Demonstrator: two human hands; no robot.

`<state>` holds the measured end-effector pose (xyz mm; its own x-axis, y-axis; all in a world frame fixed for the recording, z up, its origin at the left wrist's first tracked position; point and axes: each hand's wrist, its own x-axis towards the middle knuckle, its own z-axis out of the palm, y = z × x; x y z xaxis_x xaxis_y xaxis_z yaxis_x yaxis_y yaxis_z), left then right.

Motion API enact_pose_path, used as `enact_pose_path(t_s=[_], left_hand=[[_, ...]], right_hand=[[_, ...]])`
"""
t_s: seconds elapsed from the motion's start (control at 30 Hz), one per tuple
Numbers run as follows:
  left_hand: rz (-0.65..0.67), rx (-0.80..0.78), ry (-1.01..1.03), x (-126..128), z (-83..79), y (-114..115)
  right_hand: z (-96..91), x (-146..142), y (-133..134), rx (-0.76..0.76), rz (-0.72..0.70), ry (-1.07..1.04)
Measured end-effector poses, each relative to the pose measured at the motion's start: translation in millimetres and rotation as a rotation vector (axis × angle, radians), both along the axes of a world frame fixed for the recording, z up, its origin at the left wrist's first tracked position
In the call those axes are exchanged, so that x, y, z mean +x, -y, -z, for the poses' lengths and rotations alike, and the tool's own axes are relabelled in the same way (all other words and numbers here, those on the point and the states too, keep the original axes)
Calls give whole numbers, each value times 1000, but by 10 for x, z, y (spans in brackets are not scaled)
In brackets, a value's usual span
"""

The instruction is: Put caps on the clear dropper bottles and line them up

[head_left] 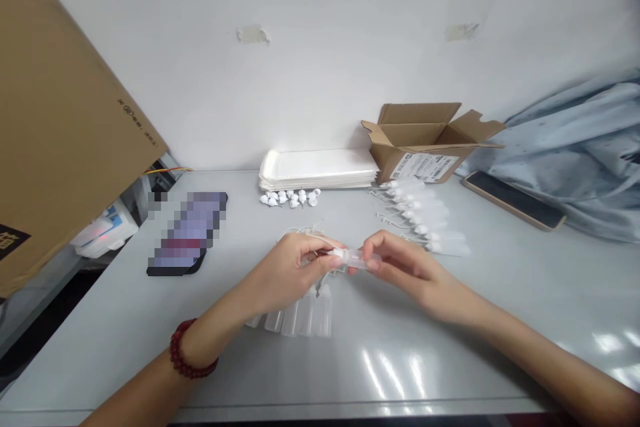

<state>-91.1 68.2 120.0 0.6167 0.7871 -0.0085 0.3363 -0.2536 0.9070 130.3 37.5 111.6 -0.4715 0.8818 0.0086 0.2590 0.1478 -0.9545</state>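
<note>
Over the middle of the table, both hands hold one small translucent plastic bottle (356,258) lying sideways. My left hand (287,267) pinches its white cap end between thumb and fingers. At the other end, my right hand (405,270) grips the bottle body with thumb and fingertips. Below my left hand lies a row of similar bottles (305,317), partly hidden by it. Further right and back, more bottles with white tops and thin cords (420,213) lie in a slanted row. Several small white caps (290,198) are grouped behind my hands.
A stack of white packets (320,167) stands against the wall, beside an open cardboard box (425,153). One phone (515,200) lies at the right near blue-grey fabric (575,160); another phone, pixelated (190,233), is at the left. A large cardboard box (65,113) leans in from the left.
</note>
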Motion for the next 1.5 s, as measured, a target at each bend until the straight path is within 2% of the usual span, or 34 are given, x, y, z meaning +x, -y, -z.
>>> enact_pose_path(t_s=[0.13, 0.23, 0.5, 0.73, 0.83, 1.03, 1.27, 1.5], left_hand=[[-7, 158, -37, 4, 1, -1], [-5, 134, -29, 6, -7, -7], [-35, 30, -68, -4, 31, -5], [-37, 261, -30, 12, 25, 8], [-31, 206, -23, 11, 8, 15], [-99, -50, -73, 14, 22, 43], [-69, 75, 8, 10, 16, 7], [-44, -81, -22, 7, 6, 17]], right_hand=[[34, -4, -19, -118, -31, -95], [37, -3, -23, -166, -48, -146], [-11, -8, 10, -145, -36, -143], [41, 1, -17, -200, -53, -178], [47, 8, -12, -195, -54, -197], [31, 2, 5, -171, -40, -196], [25, 14, -17, -165, -25, -161], [3, 0, 21, -160, -35, -135]])
